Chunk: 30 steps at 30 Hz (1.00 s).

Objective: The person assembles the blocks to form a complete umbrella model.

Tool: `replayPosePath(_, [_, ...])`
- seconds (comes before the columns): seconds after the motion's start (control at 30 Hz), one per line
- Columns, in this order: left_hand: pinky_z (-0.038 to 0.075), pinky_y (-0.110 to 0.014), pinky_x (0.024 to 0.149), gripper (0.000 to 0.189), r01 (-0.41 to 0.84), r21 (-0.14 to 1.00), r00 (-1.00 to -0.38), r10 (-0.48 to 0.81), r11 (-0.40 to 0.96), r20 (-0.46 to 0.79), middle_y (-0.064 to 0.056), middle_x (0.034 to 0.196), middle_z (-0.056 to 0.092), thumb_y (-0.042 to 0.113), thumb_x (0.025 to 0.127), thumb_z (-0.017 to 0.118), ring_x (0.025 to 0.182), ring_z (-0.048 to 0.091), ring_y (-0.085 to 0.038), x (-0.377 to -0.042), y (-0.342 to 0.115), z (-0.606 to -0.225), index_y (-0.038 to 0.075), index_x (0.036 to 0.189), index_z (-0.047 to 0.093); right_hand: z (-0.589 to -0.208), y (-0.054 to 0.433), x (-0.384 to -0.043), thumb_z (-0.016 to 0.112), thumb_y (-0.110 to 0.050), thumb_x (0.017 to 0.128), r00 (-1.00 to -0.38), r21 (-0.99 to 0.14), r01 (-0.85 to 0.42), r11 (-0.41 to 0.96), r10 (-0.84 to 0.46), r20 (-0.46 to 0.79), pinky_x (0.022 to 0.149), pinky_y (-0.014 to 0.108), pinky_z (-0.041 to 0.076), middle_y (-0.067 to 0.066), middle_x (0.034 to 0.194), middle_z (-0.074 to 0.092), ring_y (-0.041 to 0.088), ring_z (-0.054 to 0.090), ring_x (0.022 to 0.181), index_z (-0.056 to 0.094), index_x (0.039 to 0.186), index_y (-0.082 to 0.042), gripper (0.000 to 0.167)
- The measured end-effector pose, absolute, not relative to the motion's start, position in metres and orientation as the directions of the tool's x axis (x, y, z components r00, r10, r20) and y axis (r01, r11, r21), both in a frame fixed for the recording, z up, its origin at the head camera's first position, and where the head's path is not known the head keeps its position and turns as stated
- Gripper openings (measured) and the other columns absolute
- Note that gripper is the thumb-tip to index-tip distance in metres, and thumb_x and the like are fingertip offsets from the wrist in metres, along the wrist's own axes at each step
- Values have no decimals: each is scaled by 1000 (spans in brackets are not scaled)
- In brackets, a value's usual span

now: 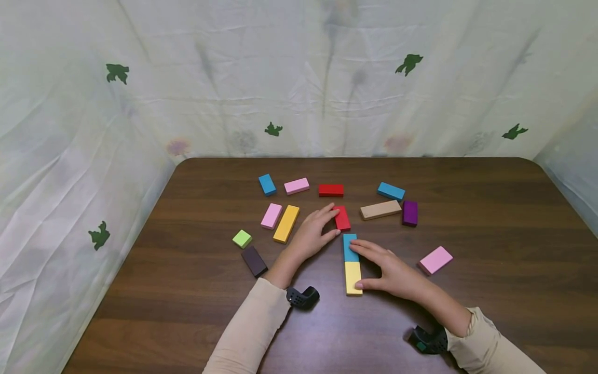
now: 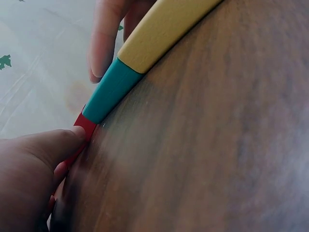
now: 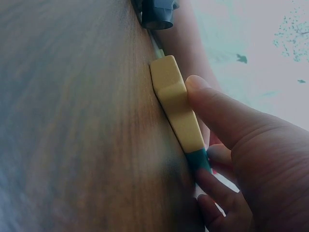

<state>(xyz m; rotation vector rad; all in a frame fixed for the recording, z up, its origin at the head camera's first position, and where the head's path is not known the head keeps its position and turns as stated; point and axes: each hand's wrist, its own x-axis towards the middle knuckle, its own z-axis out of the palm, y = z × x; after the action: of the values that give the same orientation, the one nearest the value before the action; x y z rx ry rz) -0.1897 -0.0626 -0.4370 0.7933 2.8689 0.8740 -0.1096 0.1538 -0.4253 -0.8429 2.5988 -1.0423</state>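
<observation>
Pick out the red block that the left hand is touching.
The nearer red block, its length pointing away from the person, is touched by the left hand. The other red block lies crosswise farther back, untouched.

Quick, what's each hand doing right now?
Left hand: closed, pinching the nearer red block.
Right hand: open, touching the pale yellow block and the adjoining blue block.
</observation>
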Motion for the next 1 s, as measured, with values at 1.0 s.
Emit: replayPosePath(1.0, [10, -37, 106, 51, 584, 399, -798, 590, 707, 125, 1, 143, 30, 39, 91, 47, 129, 28, -14, -188, -62, -438, 19, 137, 39, -427, 155, -110, 67, -49, 75, -810, -700, -430, 570, -586, 20, 91, 66, 21, 1, 141, 31, 22, 31, 127, 37, 138, -15, 77])
